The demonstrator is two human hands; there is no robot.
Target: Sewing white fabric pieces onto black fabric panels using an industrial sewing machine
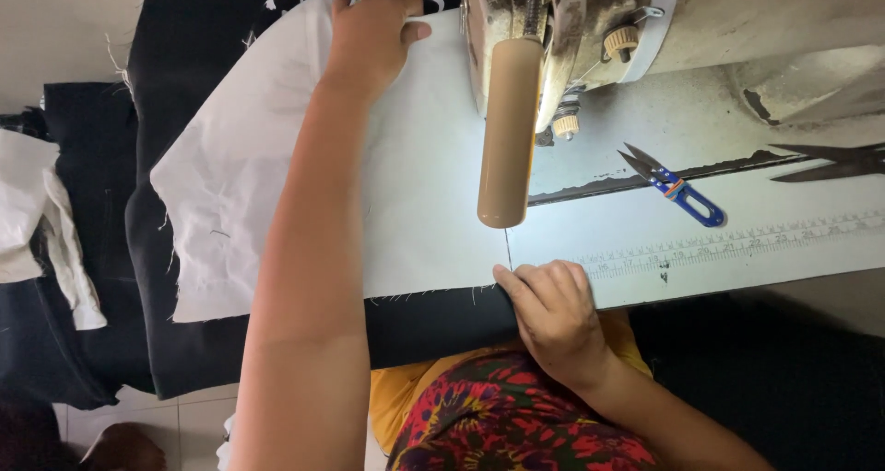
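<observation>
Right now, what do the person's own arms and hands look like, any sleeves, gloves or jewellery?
Both arms are bare to the frame edge: no sleeves or gloves. The left hand and right hand show no rings, watch or bracelets. Nails are short and unpainted. A yellow top and red patterned fabric appear below.

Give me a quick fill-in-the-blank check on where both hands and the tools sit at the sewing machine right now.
1. The left hand presses flat on the ____ fabric.
2. The right hand pinches the fabric's near edge, close to the printed ____ on the table.
3. The thread snips have ____ handles.
4. Under the light fabric lies a ____ cloth.

Missing words: white; ruler; blue; black
</observation>
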